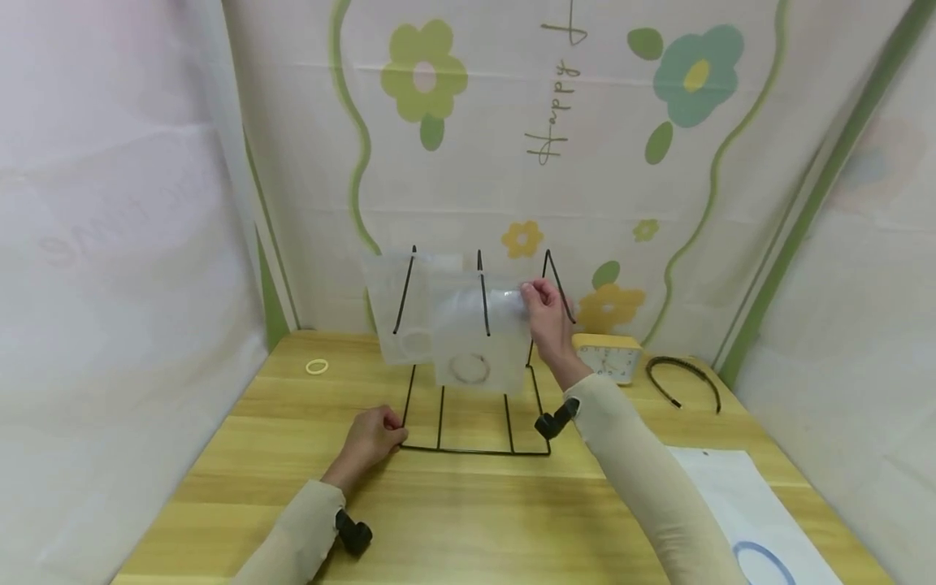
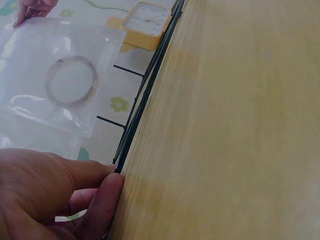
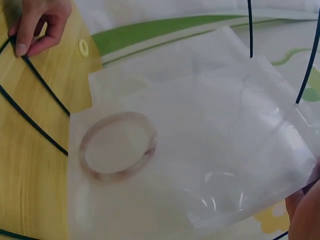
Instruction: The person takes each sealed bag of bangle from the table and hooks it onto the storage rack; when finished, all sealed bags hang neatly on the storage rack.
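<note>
Clear plastic pouch [image 1: 478,345] holding a pale ring-shaped bangle [image 1: 469,368]: hangs at the middle upright prong of the black wire rack [image 1: 475,422], top edge level with the prong tips. Whether the prong already passes through the pouch's hang hole cannot be told; the right wrist view shows the pouch face-on, bangle in its lower part, the hole not resolved.

Right hand [image 1: 544,313]: raised at the pouch's upper right corner, thumb and fingers pinching that corner.

Left hand [image 1: 373,437]: on the table at the rack's front left corner, fingers curled round the base wire, thumb alongside it in the left wrist view. Reads as steadying the rack.

A second clear pouch [image 1: 398,313] hangs on the left prong, partly behind the first.

Judgement: step in hand is hanging the pouch on the middle prong. Next move likely calls for seating it down the prong and letting go without tipping the rack, left hand holding meanwhile.

Around: light wooden table [image 1: 468,520]; small cream ring [image 1: 317,366] far left; yellow square clock [image 1: 607,357] and black hairband [image 1: 683,378] right of the rack; white sheet with a blue ring [image 1: 753,520] near right.
</note>
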`<state>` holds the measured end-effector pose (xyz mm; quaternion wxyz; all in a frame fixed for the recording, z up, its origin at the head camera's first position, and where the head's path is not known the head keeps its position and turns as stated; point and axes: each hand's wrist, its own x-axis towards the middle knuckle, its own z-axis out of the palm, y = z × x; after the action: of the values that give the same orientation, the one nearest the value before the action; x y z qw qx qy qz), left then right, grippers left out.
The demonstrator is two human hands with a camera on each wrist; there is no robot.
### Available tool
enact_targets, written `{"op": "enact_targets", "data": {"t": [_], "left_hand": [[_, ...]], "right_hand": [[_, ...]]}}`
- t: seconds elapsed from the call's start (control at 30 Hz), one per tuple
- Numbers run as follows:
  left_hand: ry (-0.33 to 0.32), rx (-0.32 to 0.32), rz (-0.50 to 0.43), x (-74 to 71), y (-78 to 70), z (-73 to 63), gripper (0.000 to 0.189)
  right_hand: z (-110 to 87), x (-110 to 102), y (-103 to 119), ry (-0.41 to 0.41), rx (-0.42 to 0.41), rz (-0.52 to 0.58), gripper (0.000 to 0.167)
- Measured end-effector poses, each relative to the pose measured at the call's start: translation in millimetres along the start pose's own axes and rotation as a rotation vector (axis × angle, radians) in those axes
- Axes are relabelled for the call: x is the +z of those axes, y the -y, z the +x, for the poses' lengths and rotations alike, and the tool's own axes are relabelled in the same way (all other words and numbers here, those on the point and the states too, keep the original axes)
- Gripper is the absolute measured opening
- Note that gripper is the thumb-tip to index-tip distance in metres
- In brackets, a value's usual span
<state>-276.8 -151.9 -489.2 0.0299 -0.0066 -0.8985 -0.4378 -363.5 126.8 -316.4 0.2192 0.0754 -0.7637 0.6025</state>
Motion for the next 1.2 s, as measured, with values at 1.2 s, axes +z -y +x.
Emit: {"op": "enact_targets", "data": {"t": [1.2], "left_hand": [[0.007,-0.017,-0.008,-1.1,1.0,-3.4,0.012]], "right_hand": [[35.0,-5.8,-23.9,-0.028,0.192,0.323,0.039]]}}
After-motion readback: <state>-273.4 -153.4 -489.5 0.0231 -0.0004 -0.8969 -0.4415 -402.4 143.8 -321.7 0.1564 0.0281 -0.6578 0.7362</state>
